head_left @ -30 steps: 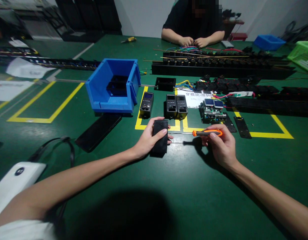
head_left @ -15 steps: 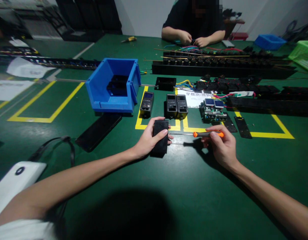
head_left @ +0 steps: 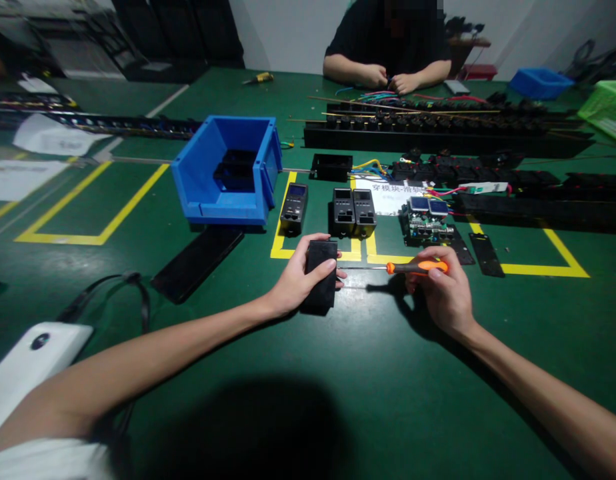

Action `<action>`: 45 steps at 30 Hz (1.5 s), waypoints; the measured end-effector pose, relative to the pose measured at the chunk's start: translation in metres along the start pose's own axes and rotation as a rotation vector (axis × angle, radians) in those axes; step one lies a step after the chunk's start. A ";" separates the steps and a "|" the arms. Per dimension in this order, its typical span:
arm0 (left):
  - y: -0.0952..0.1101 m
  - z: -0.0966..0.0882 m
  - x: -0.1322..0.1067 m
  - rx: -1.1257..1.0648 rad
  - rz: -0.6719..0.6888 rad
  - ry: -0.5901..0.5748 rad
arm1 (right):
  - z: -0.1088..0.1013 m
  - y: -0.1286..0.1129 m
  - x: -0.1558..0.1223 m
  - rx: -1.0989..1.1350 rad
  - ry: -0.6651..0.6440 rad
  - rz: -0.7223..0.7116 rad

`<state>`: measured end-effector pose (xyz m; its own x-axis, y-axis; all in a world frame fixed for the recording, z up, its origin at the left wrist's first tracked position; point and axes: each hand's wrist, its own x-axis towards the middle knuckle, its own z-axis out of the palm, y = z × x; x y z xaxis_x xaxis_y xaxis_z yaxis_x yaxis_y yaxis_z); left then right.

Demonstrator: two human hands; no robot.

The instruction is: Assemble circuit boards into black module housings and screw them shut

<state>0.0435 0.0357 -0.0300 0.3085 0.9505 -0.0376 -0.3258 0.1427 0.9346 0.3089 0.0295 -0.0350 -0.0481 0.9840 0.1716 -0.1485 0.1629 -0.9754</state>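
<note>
My left hand (head_left: 294,280) is wrapped round a small black module housing (head_left: 321,287), its thumb pressed on the upper face. Some fingertips show past the housing's right side. In my right hand (head_left: 448,293) is a screwdriver (head_left: 413,267) with an orange and dark handle. Its thin shaft lies level and points left, the tip meeting the housing's right side; the screw itself is too small to see. Just beyond the hands stand a single black module (head_left: 294,209) with a small display and a pair of similar black modules (head_left: 354,212). A green circuit board assembly (head_left: 425,221) lies right of them.
A blue bin (head_left: 228,212) holding black parts stands at left, near a dark phone-like slab (head_left: 198,265). Flat black plates (head_left: 487,255) lie at right. Long black rails (head_left: 438,139) with wires stretch across the back, where another person's hands (head_left: 388,79) work. A white device (head_left: 33,367) sits front left.
The screwdriver handle has turned in my right hand, and the fingers have shifted slightly on it. My left hand and the housing stay in place.
</note>
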 end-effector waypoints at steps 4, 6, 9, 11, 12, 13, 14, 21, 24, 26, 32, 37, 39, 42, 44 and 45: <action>-0.001 0.000 0.000 0.002 0.003 0.001 | -0.001 0.001 -0.002 -0.025 0.002 -0.004; -0.001 0.000 0.000 0.000 0.001 0.002 | -0.001 0.001 -0.002 -0.036 0.002 -0.004; -0.001 0.000 0.000 0.002 -0.002 0.002 | -0.001 0.000 -0.002 -0.043 -0.002 -0.015; -0.001 0.000 0.000 0.006 -0.003 0.003 | 0.000 0.000 -0.001 -0.047 -0.008 -0.021; -0.001 0.000 0.000 0.007 -0.003 0.003 | 0.000 -0.001 -0.001 -0.050 -0.011 -0.023; 0.000 0.000 -0.001 0.007 -0.004 0.003 | 0.000 -0.001 -0.001 -0.054 -0.015 -0.023; 0.000 0.000 -0.001 0.007 -0.004 0.002 | 0.000 -0.001 -0.001 -0.058 -0.018 -0.021; 0.000 0.000 -0.001 0.011 -0.005 0.003 | 0.001 0.000 0.001 -0.024 -0.010 0.013; 0.000 0.000 -0.001 0.014 -0.004 0.002 | 0.000 0.001 0.001 -0.010 0.005 -0.010; 0.000 0.000 -0.001 0.015 -0.003 0.000 | 0.000 0.001 0.001 -0.043 0.015 -0.022; 0.000 0.000 -0.001 0.016 -0.002 0.006 | -0.001 0.000 -0.001 -0.162 0.027 -0.022; 0.000 0.000 -0.001 0.013 -0.007 0.010 | -0.002 0.000 -0.001 -0.169 0.031 -0.002; -0.001 0.000 -0.001 0.011 -0.005 0.011 | -0.002 0.001 -0.001 -0.171 0.036 0.008; -0.001 0.000 -0.001 0.008 -0.004 0.011 | -0.001 0.000 -0.001 -0.141 0.016 0.024; -0.001 0.000 -0.001 0.008 -0.004 0.009 | -0.001 -0.001 -0.001 -0.104 -0.006 0.018; 0.000 0.000 -0.001 0.009 -0.005 0.008 | 0.000 -0.002 -0.001 -0.094 -0.011 0.014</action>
<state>0.0431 0.0350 -0.0306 0.3031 0.9519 -0.0445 -0.3159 0.1444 0.9377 0.3093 0.0287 -0.0336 -0.0605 0.9854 0.1590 -0.0547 0.1558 -0.9863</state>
